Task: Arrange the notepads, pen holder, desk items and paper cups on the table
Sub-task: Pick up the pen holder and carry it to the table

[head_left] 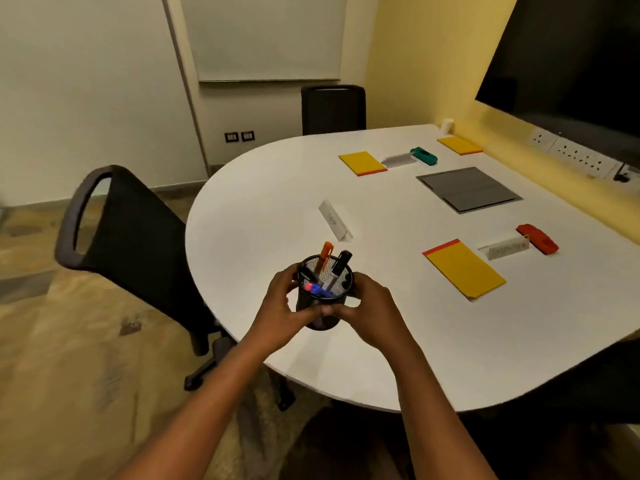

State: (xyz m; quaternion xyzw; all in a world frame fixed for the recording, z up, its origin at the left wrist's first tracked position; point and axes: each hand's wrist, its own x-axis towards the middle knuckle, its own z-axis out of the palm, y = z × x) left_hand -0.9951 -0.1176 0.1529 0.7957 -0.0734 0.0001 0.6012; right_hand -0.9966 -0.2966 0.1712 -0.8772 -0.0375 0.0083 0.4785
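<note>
Both hands, left hand (280, 306) and right hand (369, 310), grasp the black mesh pen holder (323, 296) above the white rounded tabletop's (263, 216) near-left edge; yellow notepads (464, 270) lie farther right.

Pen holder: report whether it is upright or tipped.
Upright. The pen holder has its open mouth up, pens stand inside it, and the left hand and right hand hold its sides.

Pen holder (323, 306) at near edge of table (263, 209) (pens (337, 268) inside); notepad (464, 268) to its right; chair (138, 237) left.
</note>
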